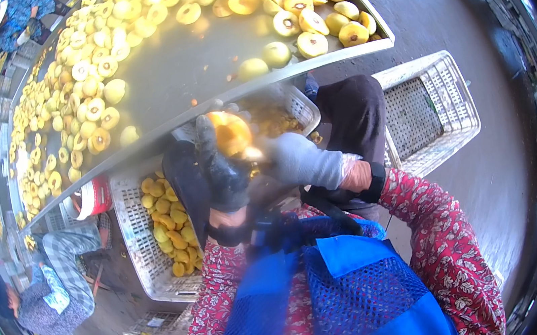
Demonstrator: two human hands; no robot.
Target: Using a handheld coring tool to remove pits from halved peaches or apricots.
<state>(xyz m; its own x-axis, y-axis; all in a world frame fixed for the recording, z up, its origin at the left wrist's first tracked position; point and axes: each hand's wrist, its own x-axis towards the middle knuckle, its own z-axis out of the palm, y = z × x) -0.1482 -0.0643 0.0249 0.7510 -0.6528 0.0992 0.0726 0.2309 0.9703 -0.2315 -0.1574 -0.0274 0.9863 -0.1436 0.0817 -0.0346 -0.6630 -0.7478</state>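
Observation:
My left hand, in a dark, wet-looking glove, grips a yellow-orange peach just below the near rim of a metal-topped table. Close by on the right is my right hand in a light grey glove, its fingers curled towards the fruit. Blur and a bright glint hide its fingertips, so I cannot tell whether it holds a tool. Beneath both hands, a white plastic crate between my knees contains blurred yellowish-brown pieces. Halved yellow peaches cover much of the table, some with pits showing.
A white crate of peach halves stands left of my legs, with a red-and-white bucket behind it. To the right is another white crate. A seated person is at far left; another person is beyond the table.

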